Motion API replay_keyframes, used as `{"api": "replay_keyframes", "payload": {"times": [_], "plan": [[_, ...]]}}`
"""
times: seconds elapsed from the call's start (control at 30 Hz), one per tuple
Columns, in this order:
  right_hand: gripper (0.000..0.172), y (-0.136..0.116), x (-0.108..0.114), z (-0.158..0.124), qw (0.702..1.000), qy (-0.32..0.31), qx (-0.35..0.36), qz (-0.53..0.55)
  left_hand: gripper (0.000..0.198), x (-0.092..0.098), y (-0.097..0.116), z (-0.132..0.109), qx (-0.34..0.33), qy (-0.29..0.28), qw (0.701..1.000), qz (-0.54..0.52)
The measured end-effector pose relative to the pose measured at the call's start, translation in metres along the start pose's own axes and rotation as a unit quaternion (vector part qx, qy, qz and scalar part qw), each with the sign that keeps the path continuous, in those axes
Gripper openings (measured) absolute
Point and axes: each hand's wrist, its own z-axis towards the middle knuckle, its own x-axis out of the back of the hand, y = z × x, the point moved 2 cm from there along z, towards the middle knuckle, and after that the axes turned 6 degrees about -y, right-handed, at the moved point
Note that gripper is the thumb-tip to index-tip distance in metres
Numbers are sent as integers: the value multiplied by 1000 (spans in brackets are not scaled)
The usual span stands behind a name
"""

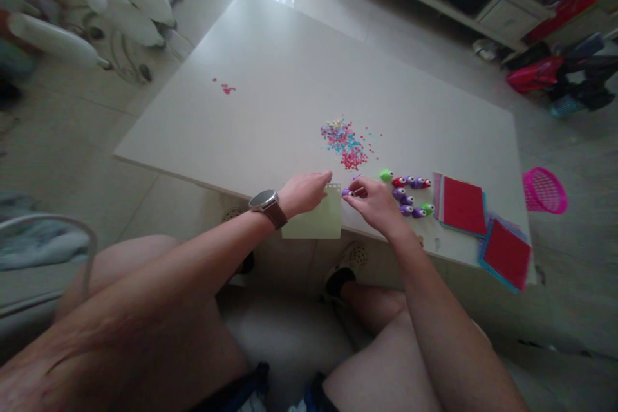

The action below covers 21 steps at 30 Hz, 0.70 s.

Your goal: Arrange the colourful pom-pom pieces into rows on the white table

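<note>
My left hand [305,192], with a watch on its wrist, pinches the top edge of a pale green paper sheet [316,222] that hangs over the near edge of the white table [270,77]. My right hand [374,203] is closed on a small purple paper punch [348,192], held against the sheet's punched top right corner. Just beyond my hands lies a heap of tiny pink, blue and pale paper cut-outs [346,141].
Several small punches, purple, red and green [409,193], lie right of my right hand. Stacks of red and coloured paper [463,206] [506,254] sit at the table's right end. A few pink bits [226,87] lie far left. A pink basket [544,190] stands on the floor.
</note>
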Motion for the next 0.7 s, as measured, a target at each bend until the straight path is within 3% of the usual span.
{"api": "replay_keyframes", "payload": {"times": [0.37, 0.7], "plan": [[15, 4, -7, 2, 1000, 13, 17, -8, 32, 0, 3, -2, -1, 6, 1000, 8], [19, -2, -11, 1, 999, -14, 18, -33, 35, -1, 3, -3, 7, -4, 1000, 16]]}}
